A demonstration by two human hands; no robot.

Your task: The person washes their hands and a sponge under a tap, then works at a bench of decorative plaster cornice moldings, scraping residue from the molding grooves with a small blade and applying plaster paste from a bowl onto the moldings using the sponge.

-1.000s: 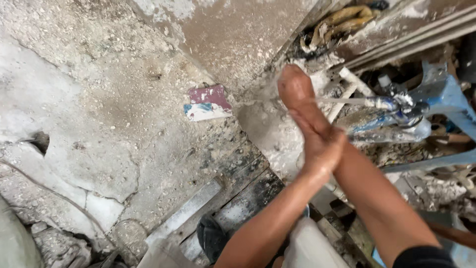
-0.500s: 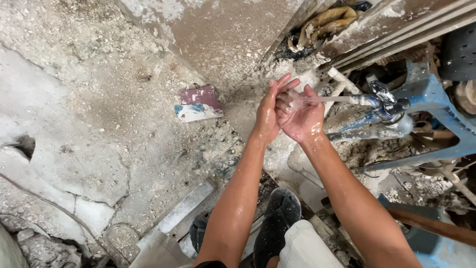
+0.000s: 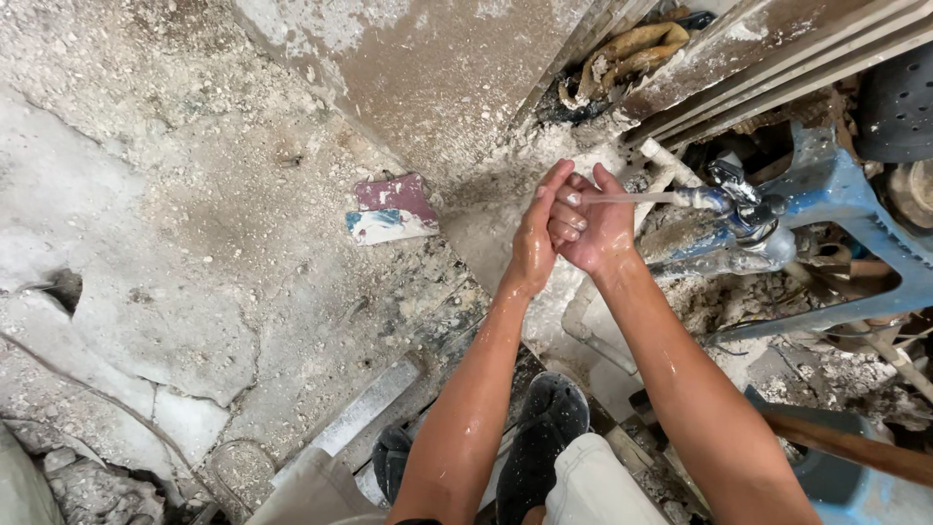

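Just right of our left hand (image 3: 533,255), clasped with our right hand (image 3: 595,233) under the tap (image 3: 734,199), holding nothing, water may splash the rubble

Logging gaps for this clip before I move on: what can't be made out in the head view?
- Left hand palm: pressed against the right hand, so hidden.
- Tap pipe: lost behind the blue frame and rubble.
- Shoes: partly covered by forearms and trouser legs.
- Small card on the floor: too small to identify.
- Wooden handle: cut off by the right edge.
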